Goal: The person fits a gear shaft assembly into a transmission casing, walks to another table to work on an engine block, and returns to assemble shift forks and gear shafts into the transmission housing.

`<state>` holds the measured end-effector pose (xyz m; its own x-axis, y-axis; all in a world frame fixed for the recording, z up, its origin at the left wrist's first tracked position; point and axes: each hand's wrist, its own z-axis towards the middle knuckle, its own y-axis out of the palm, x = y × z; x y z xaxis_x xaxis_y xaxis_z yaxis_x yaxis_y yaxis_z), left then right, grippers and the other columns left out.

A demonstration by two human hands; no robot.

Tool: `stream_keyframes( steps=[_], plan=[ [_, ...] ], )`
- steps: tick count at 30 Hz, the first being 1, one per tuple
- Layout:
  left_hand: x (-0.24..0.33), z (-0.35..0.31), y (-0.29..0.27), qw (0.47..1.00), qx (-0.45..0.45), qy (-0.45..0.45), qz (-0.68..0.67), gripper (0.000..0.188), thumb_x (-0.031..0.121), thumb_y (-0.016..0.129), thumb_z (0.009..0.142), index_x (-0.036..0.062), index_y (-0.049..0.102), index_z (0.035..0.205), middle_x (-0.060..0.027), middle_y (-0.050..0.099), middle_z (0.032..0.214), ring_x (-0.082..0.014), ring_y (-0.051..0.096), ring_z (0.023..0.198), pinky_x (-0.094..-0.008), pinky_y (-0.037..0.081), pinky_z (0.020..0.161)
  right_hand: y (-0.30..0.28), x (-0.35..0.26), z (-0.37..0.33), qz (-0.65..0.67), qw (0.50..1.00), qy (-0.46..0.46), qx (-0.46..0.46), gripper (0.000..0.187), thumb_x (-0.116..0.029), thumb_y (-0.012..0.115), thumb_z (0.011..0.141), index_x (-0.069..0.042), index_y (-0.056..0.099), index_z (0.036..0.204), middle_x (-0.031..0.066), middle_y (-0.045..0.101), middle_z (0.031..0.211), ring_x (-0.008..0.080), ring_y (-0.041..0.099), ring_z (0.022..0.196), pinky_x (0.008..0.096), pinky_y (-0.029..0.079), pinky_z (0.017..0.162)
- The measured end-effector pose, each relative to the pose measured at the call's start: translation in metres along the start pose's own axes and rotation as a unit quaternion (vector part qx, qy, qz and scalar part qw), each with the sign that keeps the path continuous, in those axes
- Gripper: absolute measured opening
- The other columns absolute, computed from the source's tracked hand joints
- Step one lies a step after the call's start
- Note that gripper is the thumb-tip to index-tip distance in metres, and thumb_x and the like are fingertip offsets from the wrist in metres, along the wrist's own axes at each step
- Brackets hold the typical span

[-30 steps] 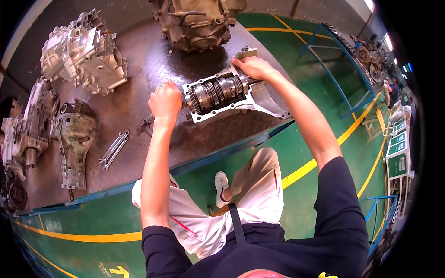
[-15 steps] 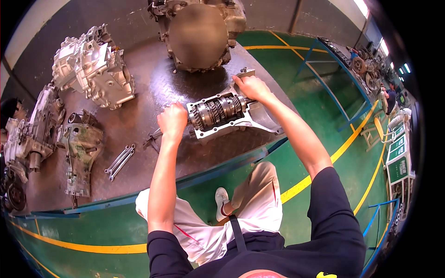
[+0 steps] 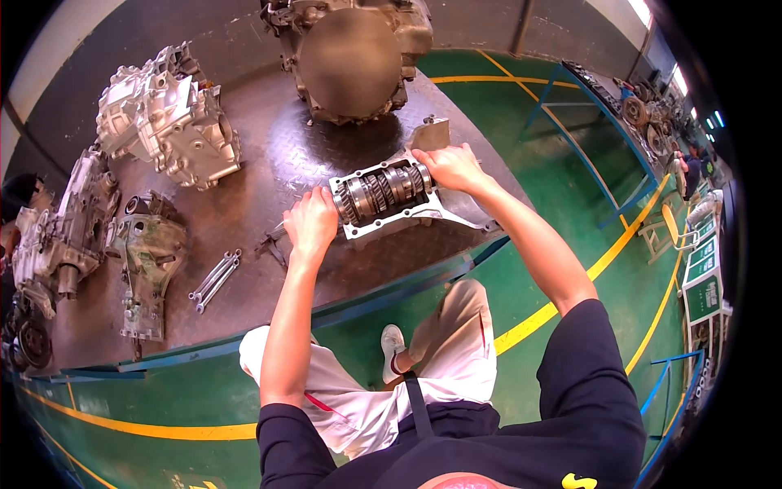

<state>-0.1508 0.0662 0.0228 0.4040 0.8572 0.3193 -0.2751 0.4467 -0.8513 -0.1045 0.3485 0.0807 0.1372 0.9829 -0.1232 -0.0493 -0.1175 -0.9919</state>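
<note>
A gear shaft (image 3: 381, 196) with several toothed wheels lies lengthwise in an open, light metal gearbox case (image 3: 399, 222) on the workbench. My left hand (image 3: 312, 222) is closed at the shaft's left end, against the case's end wall. At the opposite end, my right hand (image 3: 450, 169) is closed by the case's far right corner, thumb toward the gears. Both shaft ends are hidden beneath my fingers. Left of my left wrist, a dark metal rod-like part (image 3: 273, 236) sticks out.
Several wrenches (image 3: 215, 281) lie to the left, beside a worn gearbox housing (image 3: 149, 265). Behind them stands a silver transmission casing (image 3: 171, 122). A large round-faced unit (image 3: 349, 61) stands at the back. The bench's blue edge (image 3: 391, 293) runs in front of me.
The gear shaft now sits lower between the case walls. My left hand has moved right, closer against the case; my right hand has shifted slightly down and right.
</note>
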Motion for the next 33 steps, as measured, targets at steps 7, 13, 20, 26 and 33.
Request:
stream_keyframes(
  steps=[7,13,20,26,33],
  plan=[
    [0.003,-0.021,-0.004,0.992,0.108,0.06,0.028,0.026,0.021,0.044,0.096,0.0045,0.063,0.09,-0.0119,0.066,0.09,-0.0297,0.063,0.092,-0.0472,0.043,0.079,0.013,-0.001,-0.015,-0.002,0.993,-0.082,0.09,0.05,-0.039,0.029,0.101,-0.009,0.069,0.098,0.0115,0.069,0.099,0.0328,0.06,0.104,0.0551,0.035,0.093],
    [0.008,-0.031,-0.004,0.989,0.117,0.084,0.035,0.027,0.021,0.044,0.097,0.004,0.065,0.102,-0.011,0.068,0.101,-0.0291,0.062,0.098,-0.0443,0.042,0.085,0.012,0.01,-0.027,0.018,0.992,-0.094,0.084,0.04,-0.032,0.034,0.099,-0.01,0.062,0.116,0.0093,0.057,0.126,0.0283,0.051,0.12,0.0513,0.035,0.101],
    [0.012,-0.039,-0.026,0.995,0.054,0.088,0.0,0.029,0.021,0.045,0.096,0.0041,0.065,0.108,-0.0117,0.068,0.107,-0.0272,0.062,0.101,-0.0433,0.041,0.09,0.014,0.009,-0.053,0.016,0.988,-0.12,0.101,0.047,-0.031,0.035,0.1,-0.009,0.042,0.141,0.0105,0.04,0.147,0.0303,0.029,0.14,0.0484,0.021,0.114],
    [0.014,-0.052,-0.038,0.993,0.047,0.107,0.012,0.038,0.016,0.049,0.087,-0.0003,0.059,0.12,-0.0167,0.063,0.117,-0.0318,0.056,0.114,-0.0441,0.037,0.101,0.006,0.005,-0.074,0.015,0.986,-0.146,0.082,0.051,-0.03,0.04,0.097,-0.004,0.04,0.141,0.0132,0.037,0.149,0.0301,0.026,0.141,0.0496,0.016,0.116],
    [0.023,-0.068,-0.04,0.993,0.027,0.105,0.036,0.047,0.017,0.052,0.082,-0.0033,0.056,0.125,-0.0204,0.055,0.131,-0.0369,0.05,0.123,-0.0457,0.033,0.106,-0.004,-0.016,-0.102,-0.032,0.983,-0.12,0.134,0.052,-0.034,0.043,0.096,-0.001,0.046,0.135,0.0185,0.049,0.138,0.0313,0.039,0.134,0.0514,0.02,0.114]
  ],
)
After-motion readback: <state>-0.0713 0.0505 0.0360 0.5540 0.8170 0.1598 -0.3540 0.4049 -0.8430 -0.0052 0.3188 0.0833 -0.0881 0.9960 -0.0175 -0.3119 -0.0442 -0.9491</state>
